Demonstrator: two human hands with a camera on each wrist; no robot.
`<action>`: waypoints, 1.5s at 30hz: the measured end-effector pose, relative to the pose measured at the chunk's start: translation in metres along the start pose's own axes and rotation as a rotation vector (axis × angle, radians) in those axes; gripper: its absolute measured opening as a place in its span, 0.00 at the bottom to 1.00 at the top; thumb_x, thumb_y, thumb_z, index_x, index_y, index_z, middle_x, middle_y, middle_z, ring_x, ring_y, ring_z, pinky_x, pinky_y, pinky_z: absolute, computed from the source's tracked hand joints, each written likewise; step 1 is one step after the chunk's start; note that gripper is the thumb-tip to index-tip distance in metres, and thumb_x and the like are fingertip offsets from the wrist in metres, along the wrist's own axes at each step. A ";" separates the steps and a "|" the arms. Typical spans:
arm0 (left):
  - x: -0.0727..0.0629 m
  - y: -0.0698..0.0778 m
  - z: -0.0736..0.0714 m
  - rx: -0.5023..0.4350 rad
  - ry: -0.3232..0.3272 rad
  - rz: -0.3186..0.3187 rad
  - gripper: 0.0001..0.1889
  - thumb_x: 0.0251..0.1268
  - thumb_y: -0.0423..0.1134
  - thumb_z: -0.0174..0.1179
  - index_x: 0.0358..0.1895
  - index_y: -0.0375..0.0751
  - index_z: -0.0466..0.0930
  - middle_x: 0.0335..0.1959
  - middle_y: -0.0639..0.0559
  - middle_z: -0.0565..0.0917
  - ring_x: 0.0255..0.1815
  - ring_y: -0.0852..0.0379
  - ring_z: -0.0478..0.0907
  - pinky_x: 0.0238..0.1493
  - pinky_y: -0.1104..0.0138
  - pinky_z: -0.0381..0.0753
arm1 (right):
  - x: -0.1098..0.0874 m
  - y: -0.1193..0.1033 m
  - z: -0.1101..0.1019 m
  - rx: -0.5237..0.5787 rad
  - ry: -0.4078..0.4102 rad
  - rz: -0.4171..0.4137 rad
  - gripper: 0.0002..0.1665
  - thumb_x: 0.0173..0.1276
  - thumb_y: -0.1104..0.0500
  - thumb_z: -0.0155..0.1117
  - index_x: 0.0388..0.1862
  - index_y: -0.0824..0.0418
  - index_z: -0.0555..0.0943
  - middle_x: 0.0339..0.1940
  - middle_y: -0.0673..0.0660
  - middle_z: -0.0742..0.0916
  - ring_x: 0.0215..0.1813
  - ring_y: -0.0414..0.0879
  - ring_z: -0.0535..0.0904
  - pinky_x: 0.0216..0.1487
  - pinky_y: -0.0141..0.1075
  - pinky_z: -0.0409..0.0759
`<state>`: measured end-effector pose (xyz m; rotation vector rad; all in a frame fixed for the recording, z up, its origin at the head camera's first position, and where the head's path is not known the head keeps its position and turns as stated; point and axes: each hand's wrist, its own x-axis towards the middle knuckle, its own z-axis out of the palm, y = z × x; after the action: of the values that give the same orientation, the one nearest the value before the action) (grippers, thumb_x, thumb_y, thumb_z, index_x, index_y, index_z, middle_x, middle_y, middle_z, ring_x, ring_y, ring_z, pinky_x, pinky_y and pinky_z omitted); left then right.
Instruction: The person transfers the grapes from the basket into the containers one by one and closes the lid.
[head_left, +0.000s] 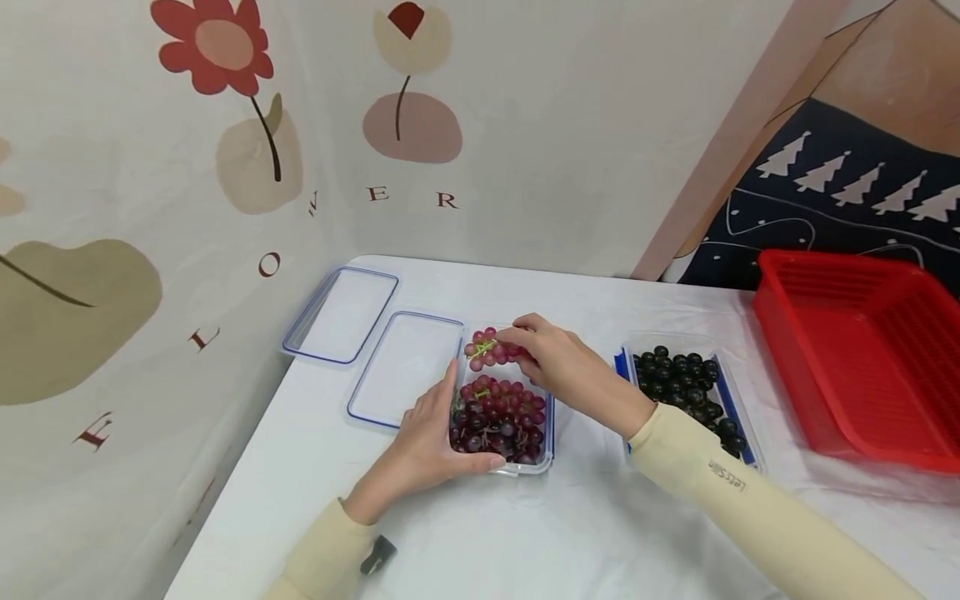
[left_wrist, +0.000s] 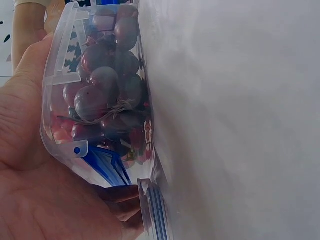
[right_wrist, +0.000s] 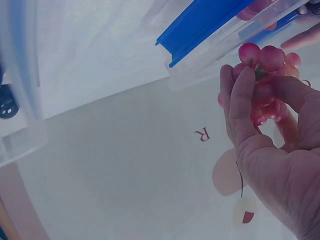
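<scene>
A clear plastic container (head_left: 550, 442) holds dark red grapes (head_left: 498, 417) in its front part. Over its back part, my right hand (head_left: 558, 358) pinches a small bunch of pinkish-red grapes (head_left: 483, 350) between thumb and fingers; a green stem shows. The bunch also appears in the right wrist view, where the fingertips (right_wrist: 244, 82) press on the berries. My left hand (head_left: 423, 437) rests around the container's front left corner, its thumb along the front and its fingers straight along the left side. In the left wrist view the palm lies against the container wall (left_wrist: 55, 115).
Left of the container lie a clear blue-edged lid (head_left: 405, 367) and, farther back, another clear blue-edged piece (head_left: 341, 315). On the right stands a container of black grapes (head_left: 678, 379). Beyond it is a red plastic basket (head_left: 862, 358). A patterned curtain (head_left: 562, 167) hangs behind the table.
</scene>
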<state>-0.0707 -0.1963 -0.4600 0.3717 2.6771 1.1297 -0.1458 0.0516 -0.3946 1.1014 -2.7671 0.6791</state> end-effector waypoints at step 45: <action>-0.004 0.001 0.000 -0.011 0.007 0.013 0.76 0.55 0.66 0.81 0.91 0.40 0.32 0.89 0.31 0.49 0.87 0.29 0.48 0.79 0.28 0.47 | -0.018 -0.014 0.020 -0.185 -0.186 0.034 0.30 0.80 0.70 0.66 0.76 0.78 0.69 0.57 0.70 0.83 0.55 0.59 0.84 0.57 0.46 0.87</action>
<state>-0.0672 -0.1973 -0.4588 0.3849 2.6771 1.1507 -0.1216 0.0457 -0.4118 1.1336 -2.9359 0.3295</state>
